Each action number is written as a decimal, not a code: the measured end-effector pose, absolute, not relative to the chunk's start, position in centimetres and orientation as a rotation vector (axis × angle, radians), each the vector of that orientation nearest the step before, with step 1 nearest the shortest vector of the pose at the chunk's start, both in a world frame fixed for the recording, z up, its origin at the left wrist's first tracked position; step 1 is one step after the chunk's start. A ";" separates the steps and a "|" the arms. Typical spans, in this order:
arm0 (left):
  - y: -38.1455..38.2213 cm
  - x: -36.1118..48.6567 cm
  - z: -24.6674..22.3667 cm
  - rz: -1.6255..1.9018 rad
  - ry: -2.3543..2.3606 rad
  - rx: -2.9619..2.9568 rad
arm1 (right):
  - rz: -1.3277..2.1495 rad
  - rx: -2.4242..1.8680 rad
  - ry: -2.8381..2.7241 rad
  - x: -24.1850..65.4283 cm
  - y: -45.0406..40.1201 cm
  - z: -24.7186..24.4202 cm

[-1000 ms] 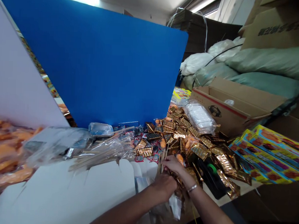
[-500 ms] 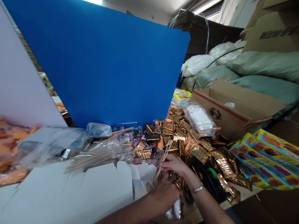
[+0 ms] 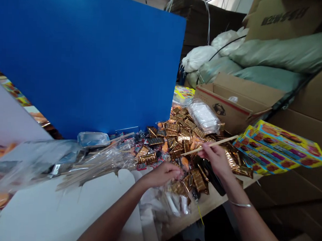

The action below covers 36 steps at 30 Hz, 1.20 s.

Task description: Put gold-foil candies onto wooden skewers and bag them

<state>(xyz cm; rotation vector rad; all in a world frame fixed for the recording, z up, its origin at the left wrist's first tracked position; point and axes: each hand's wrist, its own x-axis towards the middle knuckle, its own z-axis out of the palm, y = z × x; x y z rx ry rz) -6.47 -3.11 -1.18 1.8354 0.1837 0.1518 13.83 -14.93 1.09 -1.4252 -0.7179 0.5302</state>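
Observation:
My right hand (image 3: 214, 156), a bracelet on its wrist, pinches thin wooden sticks (image 3: 226, 139) that point left and right over the pile. It cannot be told how many sticks there are. Lower and to the left is my left hand (image 3: 170, 172), its fingers curled together; whatever may be inside them is hidden. Gold-wrapped packets (image 3: 199, 179) lie heaped under and around both hands. Just below my left hand are clear plastic packets with white contents (image 3: 173, 204). More wooden sticks in clear wrap (image 3: 91, 169) lie to the left.
White flat cartons (image 3: 93, 203) cover the front left. A blue panel (image 3: 94, 60) stands behind. At right are yellow-and-blue boxes (image 3: 277, 147) and an open cardboard box (image 3: 231, 102). A wrapped stack of white trays (image 3: 204, 115) and a clear tray (image 3: 93, 139) lie at the back.
My hands have moved apart. The right one has gone up and right with sticks, now held nearly level instead of upright. The view has shifted to the right and down.

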 end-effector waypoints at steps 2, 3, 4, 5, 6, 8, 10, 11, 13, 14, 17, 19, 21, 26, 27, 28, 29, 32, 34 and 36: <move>-2.3 -6.9 -0.7 0.147 0.212 1.684 | 0.528 -1.326 -0.634 14.1 -17.2 2.4; -2.0 -7.0 -0.6 0.149 0.234 1.629 | 0.529 -1.292 -0.623 13.9 -18.0 2.7; -1.8 -7.2 -0.4 0.151 0.256 1.578 | 0.535 -1.275 -0.629 13.4 -18.5 2.8; -1.7 -7.3 -0.3 0.150 0.268 1.535 | 0.544 -1.274 -0.653 12.9 -18.8 2.9; -1.6 -7.3 -0.2 0.151 0.271 1.498 | 0.552 -1.286 -0.685 12.2 -18.9 2.9; -1.7 -7.4 0.0 0.154 0.264 1.455 | 0.553 -1.331 -0.761 10.7 -18.7 2.9; -1.9 -7.4 0.2 0.144 0.254 1.449 | 0.545 -1.374 -0.846 9.6 -18.1 3.1; -2.0 -7.4 0.3 0.138 0.249 1.455 | 0.539 -1.389 -0.885 9.2 -17.9 3.2; -2.1 -7.4 0.3 0.128 0.231 1.481 | 0.535 -1.431 -0.970 8.7 -17.5 3.3; -2.2 -7.4 0.3 0.128 0.227 1.490 | 0.535 -1.456 -1.010 8.4 -17.4 3.3; -2.4 -7.4 0.1 0.113 0.239 1.463 | 0.552 -1.509 -1.074 7.4 -16.9 2.7; -2.4 -7.4 0.0 0.139 0.256 1.437 | 0.571 -1.499 -1.119 6.3 -16.5 2.4; -2.4 -7.5 0.1 0.196 0.273 1.439 | 0.559 -1.488 -1.200 5.4 -16.2 2.5; -1.8 -8.0 0.9 0.196 0.276 1.505 | 0.392 -1.489 -0.952 5.4 -15.7 4.0; -1.6 -8.2 1.1 0.186 0.267 1.513 | 0.387 -1.488 -0.928 5.5 -15.7 4.2; -1.5 -8.3 1.2 0.182 0.256 1.517 | 0.403 -1.490 -0.956 5.6 -15.7 4.2; -1.4 -8.4 1.4 0.182 0.241 1.516 | 0.435 -1.493 -1.021 5.6 -15.7 4.1; -1.2 -8.7 1.9 0.181 0.170 1.514 | 0.503 -1.471 -1.138 5.4 -16.0 3.2; -1.2 -8.8 2.2 0.170 0.125 1.531 | 0.498 -1.444 -1.086 5.3 -16.1 2.6; -1.3 -8.9 2.3 0.184 0.120 1.570 | 0.514 -1.440 -1.113 5.1 -16.1 2.3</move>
